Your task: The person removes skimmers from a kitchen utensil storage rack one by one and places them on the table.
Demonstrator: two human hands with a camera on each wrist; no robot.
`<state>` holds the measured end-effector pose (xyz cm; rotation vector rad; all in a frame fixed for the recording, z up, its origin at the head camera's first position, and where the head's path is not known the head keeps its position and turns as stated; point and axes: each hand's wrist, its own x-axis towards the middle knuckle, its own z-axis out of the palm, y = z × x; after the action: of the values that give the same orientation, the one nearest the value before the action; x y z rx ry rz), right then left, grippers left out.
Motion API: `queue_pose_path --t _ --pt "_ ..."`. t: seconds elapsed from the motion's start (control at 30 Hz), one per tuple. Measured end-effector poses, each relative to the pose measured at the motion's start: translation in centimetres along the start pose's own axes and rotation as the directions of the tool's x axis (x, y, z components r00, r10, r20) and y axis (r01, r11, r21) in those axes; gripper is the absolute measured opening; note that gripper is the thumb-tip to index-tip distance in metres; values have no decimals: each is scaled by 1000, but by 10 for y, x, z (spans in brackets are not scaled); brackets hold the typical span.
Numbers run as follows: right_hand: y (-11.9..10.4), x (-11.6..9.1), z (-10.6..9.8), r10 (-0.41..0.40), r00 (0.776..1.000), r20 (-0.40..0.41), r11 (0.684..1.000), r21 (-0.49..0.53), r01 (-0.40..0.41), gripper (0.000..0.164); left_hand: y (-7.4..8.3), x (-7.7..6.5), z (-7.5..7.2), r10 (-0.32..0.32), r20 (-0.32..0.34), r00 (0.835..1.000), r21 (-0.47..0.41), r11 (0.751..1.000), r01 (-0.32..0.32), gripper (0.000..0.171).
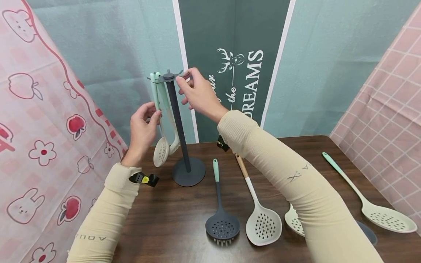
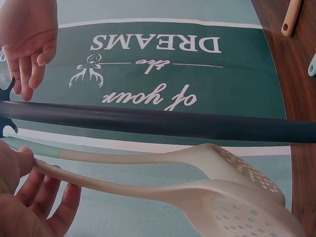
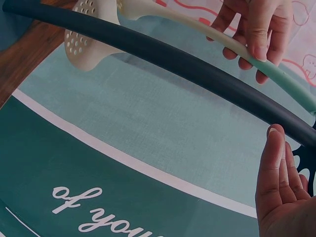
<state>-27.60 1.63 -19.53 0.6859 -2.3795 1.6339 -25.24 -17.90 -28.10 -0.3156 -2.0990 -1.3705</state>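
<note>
A dark utensil rack (image 1: 178, 120) stands upright on a round base, hooks at its top. Two slotted spoons with mint-green handles hang on its left side. My left hand (image 1: 143, 126) pinches the handle of the nearer slotted spoon (image 1: 161, 151) between thumb and fingers. Behind it, partly hidden, is the other slotted spoon (image 2: 242, 170). My right hand (image 1: 200, 93) is at the rack's top, thumb and index finger around a hook on the right side. In the right wrist view, the right fingers (image 3: 271, 168) reach up beside the pole; the thumb's contact is hidden there.
On the brown table (image 1: 158, 219) lie a dark skimmer (image 1: 222, 223), a white skimmer with a wooden handle (image 1: 264, 224) and a pale slotted spoon (image 1: 388, 218). My right sleeve partly covers another pale utensil (image 1: 294, 221) and a dark one (image 1: 367, 232). Cloth hangs behind.
</note>
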Motion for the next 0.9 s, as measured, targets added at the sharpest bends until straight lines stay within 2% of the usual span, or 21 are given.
queue_pose_path --t 0.43,0.9 --pt "-1 -1 1 0 1000 -2 1000 -14 0 28 -5 -1 -7 20 -23 1000 -14 1000 -20 27" --pt "-1 0 0 14 1000 4 1000 12 -14 28 -4 0 -21 -4 -65 998 12 1000 4 27"
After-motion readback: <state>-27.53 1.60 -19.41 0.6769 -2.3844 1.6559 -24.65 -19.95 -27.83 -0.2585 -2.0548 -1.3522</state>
